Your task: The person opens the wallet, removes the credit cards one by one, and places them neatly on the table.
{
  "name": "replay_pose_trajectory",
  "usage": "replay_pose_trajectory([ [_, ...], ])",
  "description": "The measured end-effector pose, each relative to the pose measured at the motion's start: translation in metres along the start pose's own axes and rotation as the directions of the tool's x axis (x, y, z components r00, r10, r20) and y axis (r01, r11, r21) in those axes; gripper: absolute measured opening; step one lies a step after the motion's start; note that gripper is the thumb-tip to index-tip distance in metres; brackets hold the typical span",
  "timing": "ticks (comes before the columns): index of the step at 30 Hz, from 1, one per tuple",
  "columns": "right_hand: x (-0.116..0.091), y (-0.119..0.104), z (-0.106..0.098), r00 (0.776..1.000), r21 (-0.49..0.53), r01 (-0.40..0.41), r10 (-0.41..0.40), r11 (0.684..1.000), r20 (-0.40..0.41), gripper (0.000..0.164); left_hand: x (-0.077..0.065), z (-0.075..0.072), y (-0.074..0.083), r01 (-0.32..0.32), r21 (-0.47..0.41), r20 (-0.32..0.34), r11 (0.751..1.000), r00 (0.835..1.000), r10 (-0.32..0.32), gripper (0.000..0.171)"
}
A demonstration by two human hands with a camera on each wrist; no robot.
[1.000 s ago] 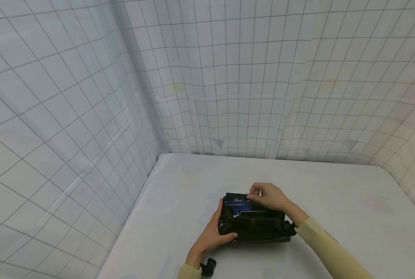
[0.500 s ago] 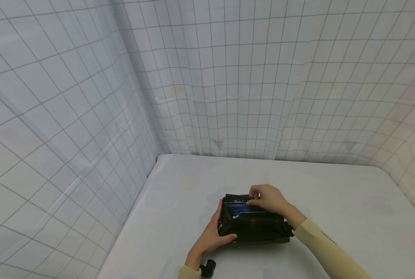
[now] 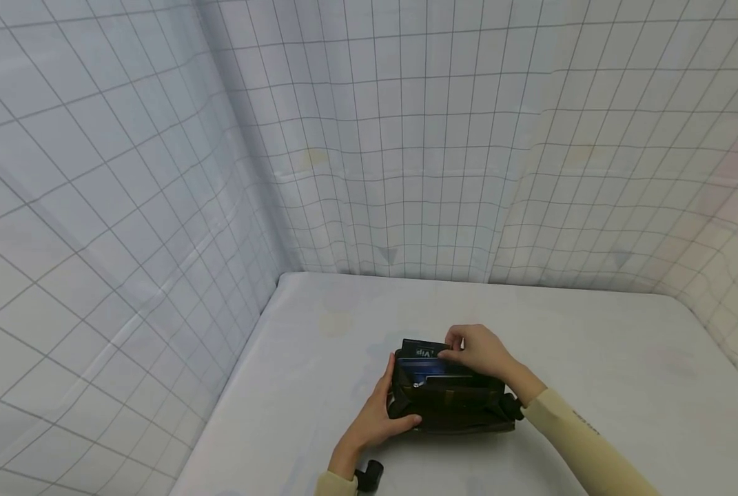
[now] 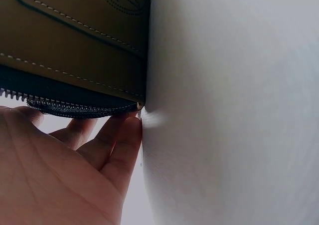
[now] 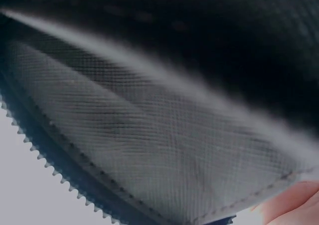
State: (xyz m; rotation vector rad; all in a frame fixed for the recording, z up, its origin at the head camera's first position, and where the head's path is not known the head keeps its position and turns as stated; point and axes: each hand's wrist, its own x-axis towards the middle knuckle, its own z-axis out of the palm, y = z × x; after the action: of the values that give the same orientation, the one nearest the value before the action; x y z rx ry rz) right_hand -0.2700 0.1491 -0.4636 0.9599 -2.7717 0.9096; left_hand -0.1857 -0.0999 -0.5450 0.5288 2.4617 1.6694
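Note:
A brown zip wallet [image 3: 462,412] stands unzipped on the white table. My left hand [image 3: 371,419] grips its left end, with the thumb on the near side. In the left wrist view, stitched leather and the zipper [image 4: 75,107] lie against the fingers of that hand. Behind the wallet's opening, my right hand [image 3: 482,350] pinches a black card [image 3: 415,347] with "Vip" lettering, its lower part inside the wallet. A blue card [image 3: 419,367] sits in front of it. The right wrist view is filled by dark, blurred wallet lining [image 5: 149,120] and zipper teeth [image 5: 57,177].
The white tabletop [image 3: 319,358] extends around the wallet on all sides. White gridded cloth [image 3: 406,172] hangs behind the table and along both sides. A black wrist device [image 3: 371,475] sits by the left sleeve.
The black card has risen slightly out of the wallet, showing more of its lettering. My right hand moved up a little with it. The left hand keeps its hold on the wallet's end.

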Motion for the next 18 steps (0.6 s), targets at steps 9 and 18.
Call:
replay_pose_trajectory([
  [9,0.0002,0.0049,0.0020,0.999,0.033,-0.009,0.010,0.999,-0.038,0.016,0.0011,-0.0003,-0.0009,-0.010,0.001,0.000,1.000,1.000,0.010,0.110],
  [18,-0.0003,0.0066,0.0031,0.996,0.094,-0.032,0.040,0.995,-0.084,0.014,-0.0002,-0.0002,-0.0005,0.004,-0.012,0.001,1.000,1.000,-0.004,0.111],
])
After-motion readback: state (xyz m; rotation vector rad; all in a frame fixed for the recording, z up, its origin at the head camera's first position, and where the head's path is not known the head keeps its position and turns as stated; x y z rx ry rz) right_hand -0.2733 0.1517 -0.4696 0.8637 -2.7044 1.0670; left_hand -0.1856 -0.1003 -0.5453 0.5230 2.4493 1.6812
